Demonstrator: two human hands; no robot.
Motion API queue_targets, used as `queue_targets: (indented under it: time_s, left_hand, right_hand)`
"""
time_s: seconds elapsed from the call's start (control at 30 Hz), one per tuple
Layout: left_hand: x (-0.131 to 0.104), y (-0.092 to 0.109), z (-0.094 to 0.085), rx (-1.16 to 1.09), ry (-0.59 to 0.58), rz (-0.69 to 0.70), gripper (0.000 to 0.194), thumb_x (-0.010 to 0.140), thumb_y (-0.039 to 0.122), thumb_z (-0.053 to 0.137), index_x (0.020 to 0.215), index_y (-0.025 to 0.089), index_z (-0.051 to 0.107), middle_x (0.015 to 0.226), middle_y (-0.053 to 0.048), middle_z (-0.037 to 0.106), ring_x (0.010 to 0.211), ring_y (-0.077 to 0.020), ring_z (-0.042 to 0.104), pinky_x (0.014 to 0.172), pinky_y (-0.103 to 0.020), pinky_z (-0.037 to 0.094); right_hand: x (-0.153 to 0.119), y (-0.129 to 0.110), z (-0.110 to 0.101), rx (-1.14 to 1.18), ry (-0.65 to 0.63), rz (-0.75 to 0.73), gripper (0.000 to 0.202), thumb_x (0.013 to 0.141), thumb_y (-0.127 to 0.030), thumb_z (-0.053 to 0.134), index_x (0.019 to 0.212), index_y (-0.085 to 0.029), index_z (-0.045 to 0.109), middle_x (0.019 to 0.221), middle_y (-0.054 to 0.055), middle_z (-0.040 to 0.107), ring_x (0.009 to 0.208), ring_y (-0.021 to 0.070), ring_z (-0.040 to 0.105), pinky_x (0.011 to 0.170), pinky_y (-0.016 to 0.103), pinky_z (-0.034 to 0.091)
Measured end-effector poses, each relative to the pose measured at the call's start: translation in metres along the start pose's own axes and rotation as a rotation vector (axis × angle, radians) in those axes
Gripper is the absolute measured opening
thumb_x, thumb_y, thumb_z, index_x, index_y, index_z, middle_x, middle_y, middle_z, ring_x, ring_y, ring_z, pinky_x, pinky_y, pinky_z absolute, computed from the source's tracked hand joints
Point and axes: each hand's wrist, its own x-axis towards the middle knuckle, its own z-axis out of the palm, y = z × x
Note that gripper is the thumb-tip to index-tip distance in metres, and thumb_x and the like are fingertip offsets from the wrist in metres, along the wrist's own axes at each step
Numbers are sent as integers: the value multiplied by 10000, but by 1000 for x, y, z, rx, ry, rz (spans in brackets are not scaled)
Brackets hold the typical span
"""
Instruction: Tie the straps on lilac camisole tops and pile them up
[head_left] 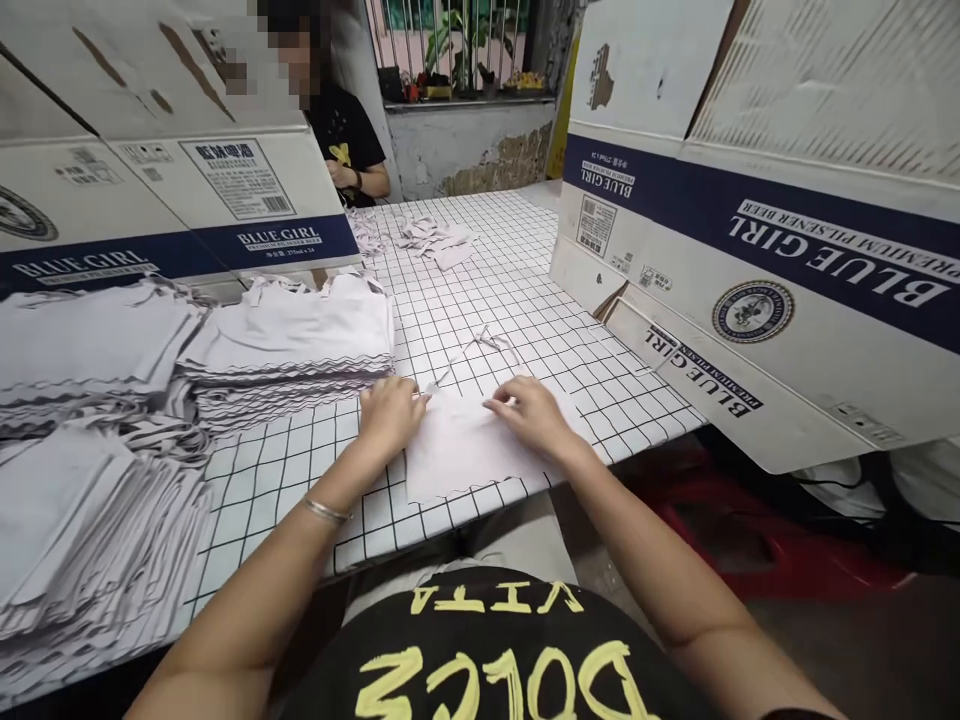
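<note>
A pale camisole (pixel 469 455) with thin straps lies flat on the checked tablecloth in front of me, its wavy hem toward my body. My left hand (pixel 390 412) is closed at its upper left corner, pinching the fabric where a strap (pixel 442 375) begins. Over the upper right part of the camisole, my right hand (pixel 534 415) has thumb and forefinger drawn together at the top edge. The straps trail away from me in a loose loop on the cloth.
Stacks of similar pale garments (pixel 292 330) fill the table's left side, with another pile (pixel 67 520) nearer me. Flattened beer cartons stand at left (pixel 187 200) and right (pixel 750 230). Across the table (pixel 517 240), a person (pixel 352 140) sits by more loose garments (pixel 442 245).
</note>
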Motion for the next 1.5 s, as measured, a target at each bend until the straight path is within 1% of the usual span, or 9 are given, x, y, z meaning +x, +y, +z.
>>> queue_targets:
  time_s: [0.17,0.33,0.5,0.73,0.93,1.13,1.2,1.37,1.5]
  left_hand:
    - [-29,21,16,-41,-21,288,300,949,327,430,1115,151,608,1191,-131,611,1084,-272,520,934,-434,350]
    - [-67,21,41,-72,-162,335,461,964,412,401,1374,209,458,1478,-85,417,1342,-299,356,1048,-501,285]
    - [-66,16,42,-100,-197,323,485,974,444,350,1408,240,427,1512,-56,363,1376,-283,329,1086,-518,262]
    - [-62,16,33,-154,-278,316,487,955,421,404,1402,231,437,1515,-73,356,1387,-306,308,1087,-549,254]
    - [-51,28,6,-825,-315,29,425,901,454,489,1215,191,605,1361,-139,541,1270,-318,454,1085,-565,255]
    - [-32,36,-12,-2125,-703,-525,549,936,563,362,1123,111,612,1210,-180,626,1051,-259,634,940,-460,486]
    - [-30,36,-10,-2241,-674,-630,345,954,388,446,1092,117,609,1196,-159,633,1039,-230,646,946,-431,498]
    - [-30,45,-12,-2243,-601,-728,190,924,173,499,1050,82,609,1139,-174,650,1058,-241,647,963,-406,510]
    - [-23,49,-23,-2249,-586,-686,187,931,146,468,1016,59,609,1093,-178,660,1052,-232,647,961,-384,517]
  right_hand:
    - [82,-46,42,414,-331,449,374,764,-515,688,714,-189,513,615,31,619,539,151,549,502,264,394]
    - [131,-57,76,874,-452,754,187,797,-204,701,760,-150,526,566,19,596,405,71,443,373,185,315]
    - [174,-57,76,963,-349,787,138,878,-32,472,806,-125,545,538,-4,572,356,33,349,354,155,277]
    - [232,-65,27,1024,-84,702,198,850,30,413,886,-142,504,669,28,630,413,42,432,376,149,299]
    - [152,-82,-8,1174,15,296,257,839,-113,581,1022,-212,430,881,28,685,683,96,622,619,218,496]
    - [-18,-78,-30,918,-589,-113,200,846,-239,597,1044,-239,573,1082,69,638,1017,206,608,913,402,486]
    - [-50,-69,-27,802,-532,-46,237,864,-254,569,1101,-258,562,1165,74,587,1017,204,588,901,397,486]
    - [-57,-45,-3,734,-47,242,245,820,-339,654,992,-231,518,1020,48,582,870,156,573,811,316,481]
    - [-42,-45,10,944,-477,203,339,806,-380,678,1068,-200,559,1012,60,644,914,169,610,795,306,493]
